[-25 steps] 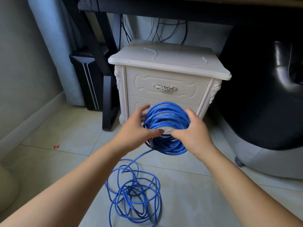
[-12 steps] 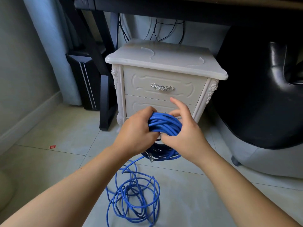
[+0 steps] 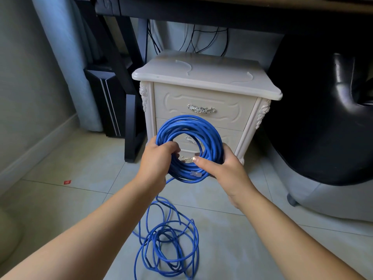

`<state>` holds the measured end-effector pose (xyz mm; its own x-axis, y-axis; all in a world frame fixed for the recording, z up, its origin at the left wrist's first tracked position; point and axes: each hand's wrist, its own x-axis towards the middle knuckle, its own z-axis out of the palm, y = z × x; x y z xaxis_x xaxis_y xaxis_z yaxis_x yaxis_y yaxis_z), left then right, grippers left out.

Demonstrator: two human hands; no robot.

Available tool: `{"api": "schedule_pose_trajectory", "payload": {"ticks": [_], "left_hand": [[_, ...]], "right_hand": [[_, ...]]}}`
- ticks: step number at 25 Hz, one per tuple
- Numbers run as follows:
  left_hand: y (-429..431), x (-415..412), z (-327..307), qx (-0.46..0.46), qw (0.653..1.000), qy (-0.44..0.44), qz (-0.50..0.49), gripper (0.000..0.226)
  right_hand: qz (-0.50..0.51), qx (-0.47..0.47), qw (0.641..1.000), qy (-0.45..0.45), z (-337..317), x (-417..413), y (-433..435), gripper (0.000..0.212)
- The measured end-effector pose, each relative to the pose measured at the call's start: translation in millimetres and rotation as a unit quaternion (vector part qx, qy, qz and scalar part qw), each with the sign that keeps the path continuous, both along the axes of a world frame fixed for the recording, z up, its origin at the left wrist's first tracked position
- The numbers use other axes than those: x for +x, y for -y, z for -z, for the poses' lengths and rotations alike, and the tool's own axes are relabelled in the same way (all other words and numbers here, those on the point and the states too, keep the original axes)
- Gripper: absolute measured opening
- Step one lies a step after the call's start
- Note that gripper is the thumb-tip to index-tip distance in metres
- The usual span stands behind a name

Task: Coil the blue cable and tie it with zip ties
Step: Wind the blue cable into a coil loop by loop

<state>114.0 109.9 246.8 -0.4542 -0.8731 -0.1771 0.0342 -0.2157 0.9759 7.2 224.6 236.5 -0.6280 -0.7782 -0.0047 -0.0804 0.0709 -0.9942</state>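
A round coil of blue cable (image 3: pixel 187 126) stands upright in the air in front of the nightstand. My left hand (image 3: pixel 157 160) grips its lower left side, fingers curled through the hole. My right hand (image 3: pixel 220 168) holds the lower right side, thumb pressed across the strands. A clear plug (image 3: pixel 195 174) shows at the coil's bottom. A strand drops from the coil to a loose tangle of blue cable (image 3: pixel 167 249) on the floor tiles. White zip ties (image 3: pixel 245 77) lie on the nightstand top.
The cream nightstand (image 3: pixel 201 100) with two drawers stands just behind the coil. A black desk leg (image 3: pixel 131 126) rises to its left, a black chair (image 3: pixel 327 118) to its right. A small red scrap (image 3: pixel 67 182) lies on the floor at left.
The coil was bunched and tipped between my hands half a second ago; now it stands open as a full upright ring. Both hands have shifted to its lower sides.
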Motion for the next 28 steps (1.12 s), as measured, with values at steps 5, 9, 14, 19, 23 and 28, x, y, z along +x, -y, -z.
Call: {"api": "schedule_pose_trajectory", "payload": {"ticks": [5,9,14,19,23,28], "left_hand": [[-3.6,1.1,1.9,0.025,0.996,-0.018,0.08,0.013],[4.6,8.7,-0.6,-0.009,0.974,0.072,0.213,0.024],[8.0,7.0,-1.5,-0.308,0.919,0.131,0.207,0.079],[2.3,4.3,1.6,-0.459,0.819,0.229,0.257,0.06],[6.9,9.0,-3.7,-0.4,0.86,0.204,0.241,0.036],[27.2,21.9,-9.9,-0.265,0.923,0.107,0.258,0.037]], "right_hand": [[0.084,-0.021,0.996,0.021,7.4,-4.2,6.9,0.026],[0.109,-0.002,0.994,-0.03,-1.3,-14.6,1.4,0.024],[0.054,0.13,0.953,-0.27,-6.5,-7.2,-3.4,0.034],[-0.011,0.177,0.88,-0.441,-17.6,3.3,-4.2,0.039],[-0.115,0.148,0.95,-0.249,-24.7,-12.6,-14.9,0.037],[-0.096,0.057,0.993,0.042,-10.7,-37.9,-14.1,0.047]]}}
